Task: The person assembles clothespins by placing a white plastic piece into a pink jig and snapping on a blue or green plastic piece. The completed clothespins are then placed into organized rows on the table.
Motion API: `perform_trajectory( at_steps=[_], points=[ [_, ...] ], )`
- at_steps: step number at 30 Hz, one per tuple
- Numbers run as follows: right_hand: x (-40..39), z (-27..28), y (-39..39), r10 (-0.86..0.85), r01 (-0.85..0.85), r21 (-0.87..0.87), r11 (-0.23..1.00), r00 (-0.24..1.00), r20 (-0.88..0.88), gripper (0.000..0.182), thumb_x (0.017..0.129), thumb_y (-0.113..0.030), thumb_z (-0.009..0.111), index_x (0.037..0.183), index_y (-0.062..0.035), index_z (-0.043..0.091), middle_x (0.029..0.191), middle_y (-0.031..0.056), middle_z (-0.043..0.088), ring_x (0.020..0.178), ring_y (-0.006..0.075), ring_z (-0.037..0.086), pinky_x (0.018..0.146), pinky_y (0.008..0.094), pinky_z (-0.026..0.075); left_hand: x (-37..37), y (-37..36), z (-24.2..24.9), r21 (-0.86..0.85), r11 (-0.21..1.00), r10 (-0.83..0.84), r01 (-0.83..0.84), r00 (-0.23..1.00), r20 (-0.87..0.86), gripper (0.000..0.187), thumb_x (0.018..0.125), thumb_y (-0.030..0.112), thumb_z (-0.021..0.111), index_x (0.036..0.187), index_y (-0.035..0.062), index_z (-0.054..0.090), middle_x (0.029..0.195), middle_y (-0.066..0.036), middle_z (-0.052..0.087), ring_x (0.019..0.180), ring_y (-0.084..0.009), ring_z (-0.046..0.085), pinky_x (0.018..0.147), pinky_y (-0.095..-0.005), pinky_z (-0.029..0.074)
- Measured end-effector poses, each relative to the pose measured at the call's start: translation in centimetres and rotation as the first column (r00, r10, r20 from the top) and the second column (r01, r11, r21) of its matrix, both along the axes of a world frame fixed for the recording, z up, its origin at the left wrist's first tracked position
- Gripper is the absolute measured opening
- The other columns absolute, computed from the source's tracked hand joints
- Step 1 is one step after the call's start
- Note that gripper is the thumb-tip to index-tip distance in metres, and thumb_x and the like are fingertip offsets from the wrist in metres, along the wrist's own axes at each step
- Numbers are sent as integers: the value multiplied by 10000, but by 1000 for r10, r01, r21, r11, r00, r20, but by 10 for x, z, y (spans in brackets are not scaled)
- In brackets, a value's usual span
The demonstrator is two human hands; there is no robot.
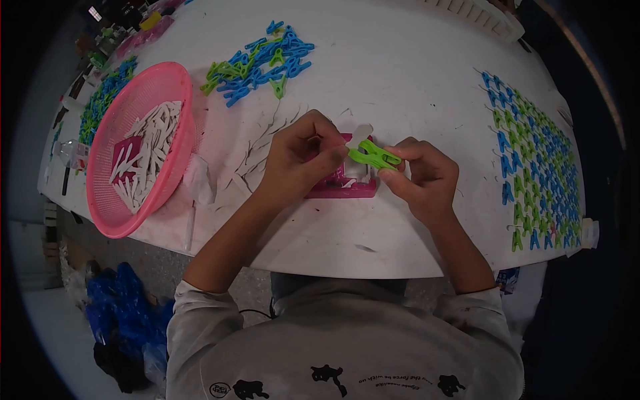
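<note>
Above the white surface [400, 80], seen from the head camera, both hands meet over a pink block [340, 187]. The right hand [427, 177] and left hand [297, 160] have their fingers [393, 179] clamped on a green clothespin [373, 155] between them. A pink basket [143, 143] of white pieces sits well to the left.

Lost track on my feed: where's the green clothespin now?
Head view, table centre: green clothespin pinched between left hand and right hand, above the pink jig.

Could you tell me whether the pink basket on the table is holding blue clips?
No, the pink basket holds white pieces, while the loose blue and green clips lie on the table beside it.
</note>
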State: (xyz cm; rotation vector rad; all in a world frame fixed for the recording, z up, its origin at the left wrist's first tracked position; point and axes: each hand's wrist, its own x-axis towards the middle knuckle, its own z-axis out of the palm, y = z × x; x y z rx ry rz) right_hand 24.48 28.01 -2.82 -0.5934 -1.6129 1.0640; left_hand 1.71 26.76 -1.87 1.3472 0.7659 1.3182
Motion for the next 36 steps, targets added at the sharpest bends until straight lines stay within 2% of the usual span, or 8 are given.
perform_trajectory(
  at_steps=[8, 15, 17, 36],
  points=[
    [0, 1, 0, 27, -29, -56, 998, 999, -26, 358, 737, 16, 809, 1080, 12, 707, 896, 61, 690, 802, 88, 585, 705, 244, 423, 1, 0, -4, 30, 999, -8, 10, 998, -68, 130, 884, 72, 704, 910, 37, 582, 810, 20, 548, 715, -37, 481, 662, -218, 408],
    [1, 1, 0, 16, -18, -63, 998, 1000, -22, 370, 738, 5, 814, 1090, 14, 701, 944, 81, 702, 821, 92, 601, 714, 244, 430, 0, 1, -6, 43, 999, 8, -5, 996, -89, 137, 886, 89, 707, 898, 41, 580, 791, 25, 532, 710, -36, 470, 654, -216, 396],
    [1, 1, 0, 16, -17, -62, 998, 1000, -22, 374, 736, 2, 817, 1091, 13, 700, 953, 84, 704, 825, 93, 602, 716, 244, 431, -2, 0, -3, -15, 1000, -11, 10, 996, -91, 85, 857, -28, 646, 882, 12, 574, 927, -31, 521, 848, -93, 515, 766, -246, 422],
    [0, -1, -1, 18, -22, -65, 998, 998, -59, 413, 734, 25, 806, 1129, 22, 686, 1010, 86, 690, 848, 94, 582, 740, 243, 442, -1, -2, 0, -49, 999, -13, 9, 996, -89, 76, 865, -24, 638, 890, 15, 578, 924, -31, 531, 837, -84, 519, 766, -236, 428]
  ],
)
